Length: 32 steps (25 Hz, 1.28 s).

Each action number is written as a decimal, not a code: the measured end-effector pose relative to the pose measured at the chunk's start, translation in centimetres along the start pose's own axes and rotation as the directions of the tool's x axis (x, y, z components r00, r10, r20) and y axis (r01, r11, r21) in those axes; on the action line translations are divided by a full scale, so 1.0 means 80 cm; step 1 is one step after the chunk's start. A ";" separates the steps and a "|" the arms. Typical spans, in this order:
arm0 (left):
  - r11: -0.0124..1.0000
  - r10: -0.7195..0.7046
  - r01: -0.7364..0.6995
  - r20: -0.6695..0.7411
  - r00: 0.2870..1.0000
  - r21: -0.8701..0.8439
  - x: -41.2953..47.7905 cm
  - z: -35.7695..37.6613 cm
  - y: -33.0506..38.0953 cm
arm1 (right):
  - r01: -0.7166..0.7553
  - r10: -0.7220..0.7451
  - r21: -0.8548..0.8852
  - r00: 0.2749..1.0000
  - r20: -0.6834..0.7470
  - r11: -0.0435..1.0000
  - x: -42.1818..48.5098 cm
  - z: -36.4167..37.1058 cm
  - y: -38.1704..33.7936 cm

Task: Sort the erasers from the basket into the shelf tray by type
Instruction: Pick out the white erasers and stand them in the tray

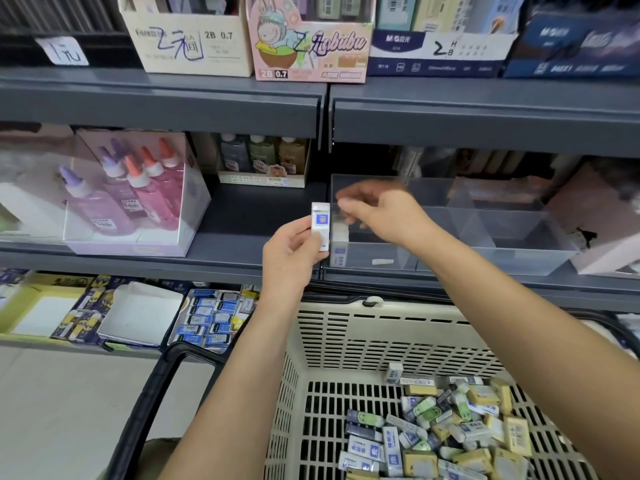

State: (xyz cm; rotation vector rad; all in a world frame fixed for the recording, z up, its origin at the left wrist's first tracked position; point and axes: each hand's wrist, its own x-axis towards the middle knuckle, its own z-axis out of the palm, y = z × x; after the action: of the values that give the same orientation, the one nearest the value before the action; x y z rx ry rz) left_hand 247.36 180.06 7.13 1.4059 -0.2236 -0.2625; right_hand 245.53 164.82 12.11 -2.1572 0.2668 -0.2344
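The person's left hand (289, 261) gripped a white eraser with a blue label (320, 225), thumb across its front and fingers curled behind, holding it upright just in front of the left edge of the clear shelf tray (512, 261). The right hand (377, 211) was blurred over the tray's front-left compartment, thumb and forefinger drawn close together; whether it pinched anything could not be told. Inside that compartment a blue-labelled eraser (339, 257) stood against the left wall, with a pale block above it too smeared to identify. The tray sat on the grey middle shelf (242, 216), its other compartments divided by clear walls.

Below both forearms stood the beige perforated basket (346, 337), and a loose pile of erasers (450, 431) in white-blue, green and yellow wrappers lay in its right half. On the same shelf, to the left, a display box held pink and purple glue bottles (138, 192).
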 end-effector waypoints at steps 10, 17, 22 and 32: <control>0.965 0.023 -0.018 -0.015 1.000 0.261 0.001 0.006 -0.010 | -0.087 0.109 0.251 0.991 -0.072 0.964 0.002 -0.029 -0.007; 0.930 0.146 -0.145 0.024 0.989 0.336 0.000 0.003 -0.005 | -0.024 0.001 0.382 0.998 0.060 0.924 -0.017 -0.018 -0.003; 0.946 0.201 -0.191 -0.014 0.979 0.263 -0.002 0.008 -0.002 | -0.140 0.123 0.375 0.990 0.069 0.916 -0.017 -0.021 0.004; 0.840 0.175 -0.143 -0.010 0.985 0.524 0.006 0.015 -0.017 | -0.073 0.072 0.008 0.968 -0.241 0.997 0.017 -0.027 0.014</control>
State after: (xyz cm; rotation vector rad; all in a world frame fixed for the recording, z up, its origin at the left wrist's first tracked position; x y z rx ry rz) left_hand 247.37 178.61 5.94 1.9219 -0.3830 -0.0159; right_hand 246.17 162.12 12.50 -2.1155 0.4844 -0.4564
